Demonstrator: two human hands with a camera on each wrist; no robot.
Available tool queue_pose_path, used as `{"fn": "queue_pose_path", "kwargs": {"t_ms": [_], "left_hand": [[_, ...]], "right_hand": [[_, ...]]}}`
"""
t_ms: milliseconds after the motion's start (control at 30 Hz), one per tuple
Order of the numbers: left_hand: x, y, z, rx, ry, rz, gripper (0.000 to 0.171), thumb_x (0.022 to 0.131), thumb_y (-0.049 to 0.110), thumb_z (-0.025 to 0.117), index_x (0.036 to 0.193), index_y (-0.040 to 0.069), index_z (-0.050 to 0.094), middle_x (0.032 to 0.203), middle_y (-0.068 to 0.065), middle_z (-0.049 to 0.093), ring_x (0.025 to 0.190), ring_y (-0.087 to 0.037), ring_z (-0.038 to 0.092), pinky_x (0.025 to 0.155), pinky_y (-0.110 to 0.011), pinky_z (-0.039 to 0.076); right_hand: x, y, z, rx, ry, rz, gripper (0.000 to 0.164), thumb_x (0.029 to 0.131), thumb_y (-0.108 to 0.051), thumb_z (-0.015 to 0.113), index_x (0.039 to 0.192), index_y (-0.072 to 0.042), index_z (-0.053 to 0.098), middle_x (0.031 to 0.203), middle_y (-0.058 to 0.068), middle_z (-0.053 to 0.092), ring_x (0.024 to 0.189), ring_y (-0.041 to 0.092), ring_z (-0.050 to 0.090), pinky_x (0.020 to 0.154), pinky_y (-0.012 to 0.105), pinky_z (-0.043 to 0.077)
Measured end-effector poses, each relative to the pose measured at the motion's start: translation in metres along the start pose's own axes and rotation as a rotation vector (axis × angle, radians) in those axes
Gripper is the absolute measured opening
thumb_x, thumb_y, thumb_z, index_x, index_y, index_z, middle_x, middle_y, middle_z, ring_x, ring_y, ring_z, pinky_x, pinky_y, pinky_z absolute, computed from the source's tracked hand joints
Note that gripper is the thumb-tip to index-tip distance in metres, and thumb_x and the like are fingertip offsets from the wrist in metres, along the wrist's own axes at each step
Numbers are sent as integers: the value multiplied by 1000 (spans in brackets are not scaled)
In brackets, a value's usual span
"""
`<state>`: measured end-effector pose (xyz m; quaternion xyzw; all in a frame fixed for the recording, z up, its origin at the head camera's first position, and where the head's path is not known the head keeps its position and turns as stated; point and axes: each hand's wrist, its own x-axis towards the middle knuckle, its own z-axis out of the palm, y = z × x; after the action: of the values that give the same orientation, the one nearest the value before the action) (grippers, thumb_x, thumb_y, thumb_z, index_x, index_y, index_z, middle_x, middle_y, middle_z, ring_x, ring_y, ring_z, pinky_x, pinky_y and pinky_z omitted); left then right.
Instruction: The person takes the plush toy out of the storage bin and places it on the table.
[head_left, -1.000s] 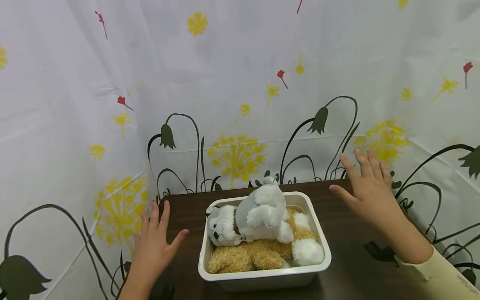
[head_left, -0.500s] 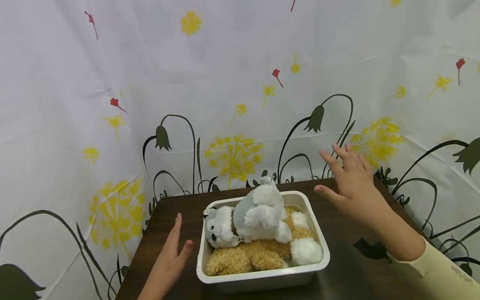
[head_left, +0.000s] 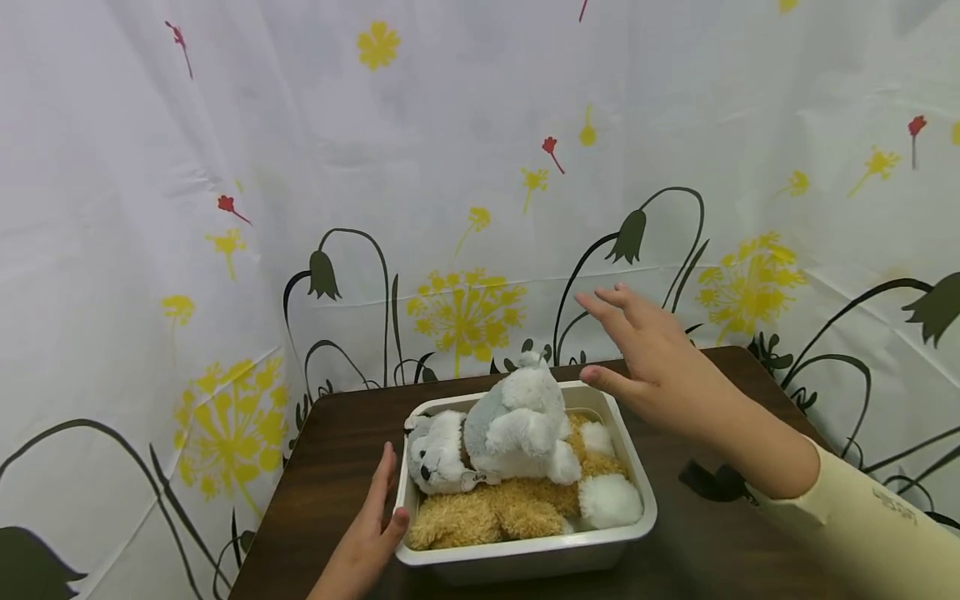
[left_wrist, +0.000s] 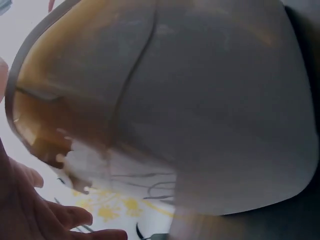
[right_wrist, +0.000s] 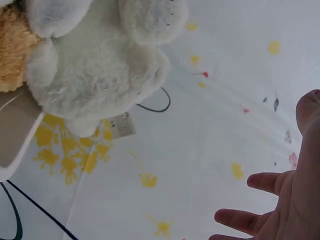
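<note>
White tub (head_left: 517, 553) stands on the dark brown worktop (head_left: 322, 467), its back rim near the worktop's back edge and its long axis running from your left to your right. Inside, the grey-and-white plush dog (head_left: 487, 433) lies over the tan plush toy (head_left: 480, 512), head at the tub's left end, rump raised towards the back right corner. Your left hand (head_left: 363, 529) is the nearer one to the tub: it is just beside the left wall, towards the front corner, fingers straight, thumb apart, grasping nothing. Its wrist view is murky, so you can't be sure whether a fingertip touches the rim. Your right hand (head_left: 652, 362) hangs higher, by the tub's back right corner, fingers spread and nearly straight, with nothing held; from them the tub lies below and to the left. A cream sleeve (head_left: 855, 517) covers your right forearm. Behind the worktop's back edge hangs a white curtain (head_left: 225, 125) printed with flowers.
</note>
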<state>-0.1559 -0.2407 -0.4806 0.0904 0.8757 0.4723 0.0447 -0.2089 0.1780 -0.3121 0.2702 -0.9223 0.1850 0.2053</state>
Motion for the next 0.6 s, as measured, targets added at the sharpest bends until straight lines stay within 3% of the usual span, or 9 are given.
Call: {"fn": "queue_pose_path", "kwargs": {"t_ms": [133,233,400,467,600], "left_hand": [[-1,0,8,-38,-31,-39,73,109,43,42,159,46,-12,172,-7,-8,154,-47,5,109,-79,19],[-3,2,12,-64,-36,-72,72,108,45,41,159,47,-11,171,-8,-9,153,-51,9,105,-80,23],[-6,1,15,-22,27,40,80,105,45,51,160,44,-7,170,-18,2,145,-55,26,97,-72,40],[-6,-1,16,15,60,111,83,103,43,55,162,40,-4,169,-21,6,143,-55,30,95,-69,43],[-7,0,18,53,86,151,86,100,37,60,163,35,2,169,-19,11,146,-48,29,101,-66,41]], "right_hand": [[21,-13,-3,4,-34,-41,82,93,-69,53,160,-45,12,162,1,31,149,30,31,116,59,27],[35,-24,2,15,-65,-81,81,93,-75,46,160,-45,13,157,-6,35,134,23,45,110,52,36],[45,-43,16,83,-159,-111,82,91,-79,42,160,-43,16,150,-9,38,109,13,56,95,40,48],[46,-50,22,117,-203,-95,82,90,-80,42,159,-45,16,148,-10,40,108,12,58,91,38,50],[47,-66,37,118,-288,-75,84,88,-84,39,159,-46,18,150,-7,41,118,13,57,97,39,50]]}}
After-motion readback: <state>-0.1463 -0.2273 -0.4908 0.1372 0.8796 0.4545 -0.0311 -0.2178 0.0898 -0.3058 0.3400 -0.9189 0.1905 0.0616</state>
